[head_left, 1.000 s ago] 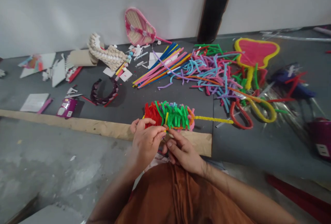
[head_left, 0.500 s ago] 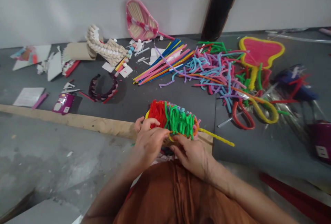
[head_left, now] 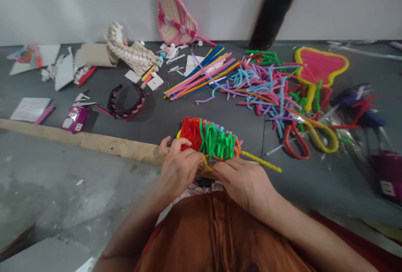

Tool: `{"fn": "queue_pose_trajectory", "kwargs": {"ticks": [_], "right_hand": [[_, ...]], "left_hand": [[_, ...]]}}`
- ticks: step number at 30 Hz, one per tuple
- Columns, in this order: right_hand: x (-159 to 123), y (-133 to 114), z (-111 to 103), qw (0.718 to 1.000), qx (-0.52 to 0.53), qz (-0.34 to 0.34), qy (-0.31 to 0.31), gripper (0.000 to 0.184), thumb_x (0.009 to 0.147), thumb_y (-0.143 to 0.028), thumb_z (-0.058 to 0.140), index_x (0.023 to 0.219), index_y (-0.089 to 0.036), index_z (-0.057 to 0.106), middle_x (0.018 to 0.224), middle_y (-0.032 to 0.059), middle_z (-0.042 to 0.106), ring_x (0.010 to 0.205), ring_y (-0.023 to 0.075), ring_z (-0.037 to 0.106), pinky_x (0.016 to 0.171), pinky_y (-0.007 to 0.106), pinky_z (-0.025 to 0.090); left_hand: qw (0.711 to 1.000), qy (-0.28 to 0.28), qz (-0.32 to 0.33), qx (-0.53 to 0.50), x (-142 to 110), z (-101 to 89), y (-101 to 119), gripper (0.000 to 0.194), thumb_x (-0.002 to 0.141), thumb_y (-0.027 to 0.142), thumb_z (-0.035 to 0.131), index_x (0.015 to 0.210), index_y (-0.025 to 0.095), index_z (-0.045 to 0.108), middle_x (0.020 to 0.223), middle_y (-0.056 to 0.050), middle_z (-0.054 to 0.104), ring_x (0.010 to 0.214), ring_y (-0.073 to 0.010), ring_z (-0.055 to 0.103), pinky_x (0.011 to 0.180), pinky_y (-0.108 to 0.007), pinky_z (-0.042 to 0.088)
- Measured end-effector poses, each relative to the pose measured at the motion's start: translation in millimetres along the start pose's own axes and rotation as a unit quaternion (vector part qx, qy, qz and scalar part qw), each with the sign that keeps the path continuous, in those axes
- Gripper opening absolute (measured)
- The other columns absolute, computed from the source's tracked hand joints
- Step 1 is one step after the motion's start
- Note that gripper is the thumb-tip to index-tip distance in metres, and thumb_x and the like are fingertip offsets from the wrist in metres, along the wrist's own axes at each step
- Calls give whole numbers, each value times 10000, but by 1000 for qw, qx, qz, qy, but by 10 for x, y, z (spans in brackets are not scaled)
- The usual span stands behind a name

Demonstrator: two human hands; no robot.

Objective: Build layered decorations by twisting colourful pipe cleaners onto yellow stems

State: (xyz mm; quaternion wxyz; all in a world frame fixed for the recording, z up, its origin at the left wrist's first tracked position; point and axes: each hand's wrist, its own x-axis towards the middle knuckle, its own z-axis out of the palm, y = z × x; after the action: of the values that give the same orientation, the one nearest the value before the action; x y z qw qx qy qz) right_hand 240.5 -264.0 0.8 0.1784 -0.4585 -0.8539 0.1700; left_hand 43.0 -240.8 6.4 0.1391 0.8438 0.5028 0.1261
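A woven pipe-cleaner craft [head_left: 216,141], red on its left and green on its right with an orange edge, lies at the table's near edge. From its right side sticks out a twisted yellow stem [head_left: 262,162]. My left hand [head_left: 182,164] grips the craft's lower left edge, its fingers over the red part. A short yellow pipe-cleaner end [head_left: 206,164] shows between my two hands. My right hand [head_left: 245,180] is closed at the lower edge, fingertips bent down by this yellow end; its thumb and exactly what it pinches are hidden.
Behind lie straight pipe cleaners [head_left: 201,75], a tangled pile of bent ones [head_left: 260,81], red-handled scissors [head_left: 297,142] and a pink-yellow fan shape [head_left: 322,65]. A phone [head_left: 276,10] leans on the wall. At left are a dark braided headband [head_left: 125,111] and a purple packet [head_left: 74,118].
My right hand has turned palm-down, its thumb now out of sight under the fingers. My left hand stays on the craft. The view has shifted slightly.
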Motion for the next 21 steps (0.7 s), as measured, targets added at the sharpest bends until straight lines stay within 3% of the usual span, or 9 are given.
{"fn": "queue_pose_trajectory", "kwargs": {"ticks": [3,7,10,14,17,21], "right_hand": [[27,56,-72,1000,-26,0,4,174,925,-164,515,813,-205,642,735,21,655,743,185,564,670,295,382],[178,144,-143,999,24,-34,10,197,955,-203,491,858,-192,662,893,49,707,896,190,589,791,300,418],[291,184,-114,999,47,-25,5,249,973,-237,455,834,-191,656,801,27,707,763,148,607,712,260,409],[384,179,-47,998,-3,53,-31,256,971,-291,449,842,-204,652,703,9,687,607,129,583,565,247,321],[438,166,-17,992,-32,107,-57,218,954,-315,486,855,-212,651,727,17,697,618,143,598,538,256,281],[495,166,19,990,-36,116,-76,161,922,-313,542,849,-211,644,811,30,704,723,168,625,560,263,311]], "left_hand": [[1000,6,18,-4,2,-4,-3,164,898,212,554,844,263,700,753,21,718,1033,-261,524,1054,-567,126],[999,15,37,3,-4,-8,21,180,880,184,547,797,259,688,717,23,701,1025,-243,537,1047,-565,135],[998,16,61,11,0,-29,49,218,880,175,522,710,228,647,665,23,673,1010,-241,540,1039,-573,141],[996,27,78,22,2,-45,65,191,881,176,536,748,232,661,675,17,689,997,-247,538,1036,-580,130],[995,38,87,32,-11,-28,56,166,865,146,560,807,249,677,698,26,701,1015,-250,536,1028,-589,121],[995,36,86,40,-35,9,40,169,865,146,567,831,256,690,717,18,711,1031,-250,543,1036,-595,116]]}}
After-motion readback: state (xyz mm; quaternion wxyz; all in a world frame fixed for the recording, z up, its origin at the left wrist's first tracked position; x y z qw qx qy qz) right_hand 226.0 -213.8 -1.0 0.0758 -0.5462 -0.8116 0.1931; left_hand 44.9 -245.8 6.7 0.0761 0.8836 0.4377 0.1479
